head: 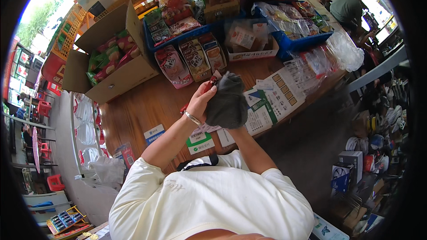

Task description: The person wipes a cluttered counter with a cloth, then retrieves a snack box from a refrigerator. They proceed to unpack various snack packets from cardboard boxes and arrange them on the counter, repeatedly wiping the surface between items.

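My left hand (200, 101), with a metal bracelet at its wrist, is closed on a small red packet (212, 82) that sticks up past the thumb. Against it, a dark grey cloth (228, 101) covers my right hand (230, 120) down to the wrist, so its fingers are hidden. Both hands are above the wooden table (136, 113). Just beyond them stand small boxes of packaged snacks, a pink one (171, 66) and a brown one (195, 60). A green and white payment card (200, 143) lies near my left forearm.
An open cardboard box (123, 80) of green and pink packets stands at the left. Blue crates (297, 45) of snacks line the table's back. Printed sheets (283, 90) lie at the right, near a clear plastic bag (345, 51). Two people are at the far upper right.
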Demonstrator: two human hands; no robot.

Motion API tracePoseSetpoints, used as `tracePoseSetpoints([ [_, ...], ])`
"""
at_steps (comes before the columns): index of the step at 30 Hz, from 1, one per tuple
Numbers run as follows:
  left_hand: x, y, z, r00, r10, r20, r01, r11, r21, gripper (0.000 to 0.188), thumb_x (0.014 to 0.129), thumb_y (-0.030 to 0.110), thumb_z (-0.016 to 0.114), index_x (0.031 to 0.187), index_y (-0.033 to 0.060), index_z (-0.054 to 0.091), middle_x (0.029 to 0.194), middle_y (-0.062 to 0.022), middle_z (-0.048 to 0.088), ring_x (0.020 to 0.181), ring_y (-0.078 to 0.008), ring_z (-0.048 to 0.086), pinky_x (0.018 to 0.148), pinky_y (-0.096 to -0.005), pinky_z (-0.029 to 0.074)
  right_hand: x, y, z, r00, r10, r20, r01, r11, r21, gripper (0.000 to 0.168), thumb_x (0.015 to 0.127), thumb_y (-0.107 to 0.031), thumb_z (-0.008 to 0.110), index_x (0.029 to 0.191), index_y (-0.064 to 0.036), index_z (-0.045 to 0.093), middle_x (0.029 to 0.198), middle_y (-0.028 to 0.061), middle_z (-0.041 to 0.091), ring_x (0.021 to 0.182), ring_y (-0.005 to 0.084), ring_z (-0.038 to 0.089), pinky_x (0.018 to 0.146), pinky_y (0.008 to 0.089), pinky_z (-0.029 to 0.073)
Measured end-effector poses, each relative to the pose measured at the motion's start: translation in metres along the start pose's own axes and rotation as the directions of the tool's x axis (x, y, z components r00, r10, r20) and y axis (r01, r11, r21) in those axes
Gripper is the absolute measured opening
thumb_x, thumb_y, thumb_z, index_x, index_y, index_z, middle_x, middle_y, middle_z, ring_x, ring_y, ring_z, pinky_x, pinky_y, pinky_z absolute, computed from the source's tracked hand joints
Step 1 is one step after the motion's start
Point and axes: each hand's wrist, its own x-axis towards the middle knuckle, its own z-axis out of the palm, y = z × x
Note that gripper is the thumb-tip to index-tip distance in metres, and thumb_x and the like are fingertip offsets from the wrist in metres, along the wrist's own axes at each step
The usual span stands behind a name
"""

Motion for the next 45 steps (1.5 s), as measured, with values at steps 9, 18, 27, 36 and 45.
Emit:
tracePoseSetpoints([
  [9,0.002,0.007,-0.012,0.995,0.076,-0.062,-0.086,0.98,-0.179,0.021,0.091,0.008,0.056,0.112,0.0032,0.055,0.102,-0.0081,0.065,0.093,-0.0192,0.065,0.076,-0.0331,0.057,-0.02,-0.023,-0.001,0.883,-0.468,-0.026,0.181,0.39,-0.903,0.038,0.087,-0.024,0.057,0.119,-0.004,0.051,0.111,0.0113,0.056,0.104,0.0215,0.054,0.094,0.0343,0.042],
  [18,0.026,-0.034,-0.033,0.965,0.262,-0.004,-0.247,0.917,0.313,0.021,0.085,0.007,0.067,0.104,0.0006,0.063,0.093,-0.0005,0.065,0.082,-0.0077,0.058,0.075,-0.0236,0.048,-0.043,-0.082,-0.002,0.958,-0.279,-0.066,0.056,0.407,-0.912,0.035,0.09,-0.028,0.051,0.117,-0.006,0.053,0.117,0.0105,0.057,0.109,0.0189,0.053,0.102,0.0337,0.036],
  [27,0.054,-0.053,-0.177,0.959,0.229,-0.169,0.096,0.3,0.949,0.05,0.074,0.026,0.073,0.118,0.009,0.057,0.101,-0.0068,0.062,0.094,-0.0215,0.057,0.079,-0.0386,0.048,-0.075,-0.126,-0.014,0.997,0.029,-0.066,-0.027,0.999,0.024,0.053,0.1,-0.037,0.033,0.144,-0.008,0.027,0.146,0.0099,0.034,0.133,0.0275,0.034,0.114,0.041,0.02],
  [36,0.112,0.089,-0.186,0.633,0.764,0.123,0.368,-0.437,0.821,0.049,0.073,0.037,0.067,0.116,0.0174,0.056,0.117,-0.0027,0.058,0.114,-0.0253,0.046,0.093,-0.044,0.034,-0.103,-0.144,-0.024,0.985,-0.079,-0.155,0.056,0.988,-0.143,0.053,0.098,-0.033,0.034,0.145,-0.009,0.024,0.147,0.008,0.032,0.135,0.0254,0.031,0.114,0.041,0.02],
  [45,0.124,0.113,-0.179,0.669,0.707,0.231,0.125,-0.413,0.902,0.011,0.07,0.019,0.062,0.079,0.0158,0.067,0.09,-0.004,0.065,0.088,-0.0281,0.058,0.076,-0.04,0.045,-0.094,-0.138,-0.036,0.922,0.041,-0.386,0.306,0.532,0.789,0.049,0.099,-0.03,0.033,0.139,-0.003,0.036,0.132,0.0117,0.051,0.119,0.0246,0.05,0.103,0.034,0.04],
])
